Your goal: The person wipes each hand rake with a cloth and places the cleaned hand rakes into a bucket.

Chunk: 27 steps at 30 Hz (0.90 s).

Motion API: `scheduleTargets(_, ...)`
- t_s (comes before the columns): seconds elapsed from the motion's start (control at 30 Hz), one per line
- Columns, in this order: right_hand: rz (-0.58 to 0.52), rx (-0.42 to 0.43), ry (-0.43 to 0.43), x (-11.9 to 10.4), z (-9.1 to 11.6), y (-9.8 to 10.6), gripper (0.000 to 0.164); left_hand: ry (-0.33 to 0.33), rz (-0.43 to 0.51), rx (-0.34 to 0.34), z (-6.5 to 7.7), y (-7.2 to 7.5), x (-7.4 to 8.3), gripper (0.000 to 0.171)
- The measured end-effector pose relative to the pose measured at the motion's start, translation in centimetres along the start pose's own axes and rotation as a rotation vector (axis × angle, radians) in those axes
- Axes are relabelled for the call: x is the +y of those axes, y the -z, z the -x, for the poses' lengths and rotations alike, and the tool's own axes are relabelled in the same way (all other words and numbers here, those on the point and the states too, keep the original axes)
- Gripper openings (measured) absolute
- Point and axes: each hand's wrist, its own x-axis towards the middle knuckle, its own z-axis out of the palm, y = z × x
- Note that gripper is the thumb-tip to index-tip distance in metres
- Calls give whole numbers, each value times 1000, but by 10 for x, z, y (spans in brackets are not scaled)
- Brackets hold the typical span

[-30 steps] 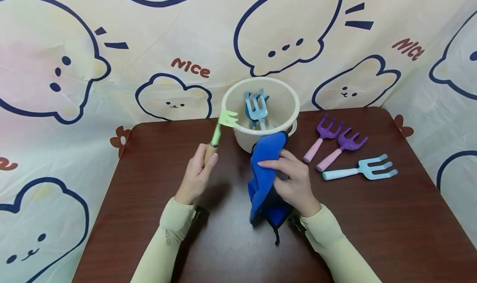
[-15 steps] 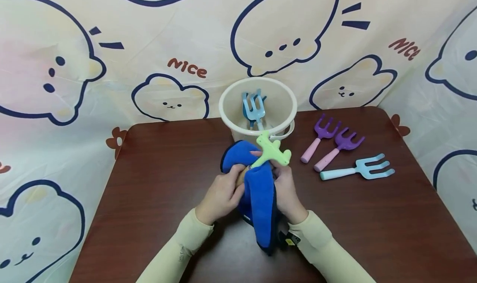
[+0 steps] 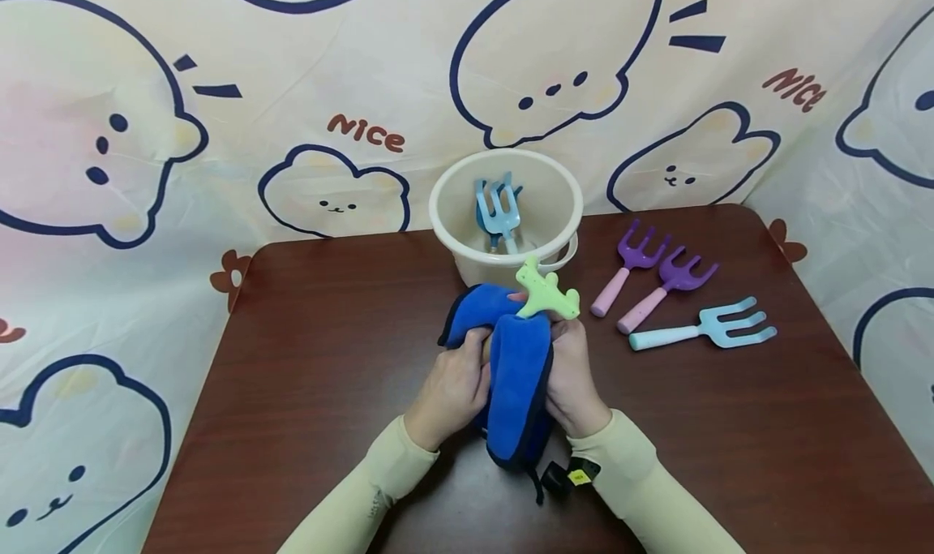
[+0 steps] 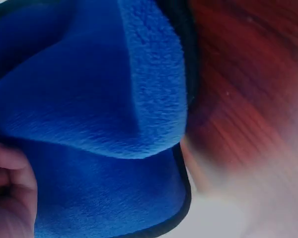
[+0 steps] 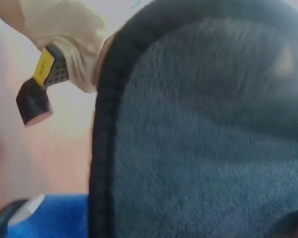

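Nearest are two pale sleeves point(image 3: 642, 473), reaching in over a dark brown bench point(image 3: 314, 359). A black device with a yellow label point(image 3: 581, 475) sits at the right cuff. The left hand point(image 3: 447, 393) has its fingers curled around the wooden handle of a green fork point(image 3: 546, 294), of which only a sliver shows between hand and cloth. The right hand point(image 3: 572, 377) holds a blue cloth point(image 3: 512, 392) from the other side; most of its fingers are hidden behind the folds. The cloth is wrapped about the fork's handle, one flap hanging down between the hands with a short black cord at its lower end. The right wrist view shows its dark grey face and black edging. The fork's green head pokes out above the cloth, in front of the bucket.

To the right on the bench lies a light blue fork point(image 3: 711, 324), tines pointing right. Just beyond it are two purple forks point(image 3: 677, 278) with pink handles, side by side, tines pointing away. Farther back stands a cream bucket point(image 3: 473, 272), with a blue fork point(image 3: 503, 223) upright inside and a darker blue tool behind that. Behind everything hangs a pale sheet point(image 3: 409, 67) printed with cartoon bears.
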Motion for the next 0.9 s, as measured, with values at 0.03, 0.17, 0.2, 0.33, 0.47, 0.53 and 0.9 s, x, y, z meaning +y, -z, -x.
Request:
scheduleTargets(0.03,-13,16,-6,-1,-1,0,26,4,3,11,0,-1,0,34)
scheduleTargets(0.17,-44,99,-45,-6,-3,1,28,10,13,33,2,-6,1,32)
scheduleTargets(0.2,-40,117,-55,-8,-4,2,28,11,17,34,2,-7,1,32)
scheduleTargets(0.33,-30,168,-93,-12,-6,5,28,19,16,52,2,-11,1,31)
scheduleTargets(0.47,-90,171,-131,-14,-7,6,29,25,5,85,3,-16,1,31)
scheduleTargets(0.53,-136,168,-153,-13,-6,6,26,28,0,98,5,-19,1,31)
scheduleTargets(0.9,-272,202,-183,-13,-2,5,15,47,-2,107,5,-23,1,30)
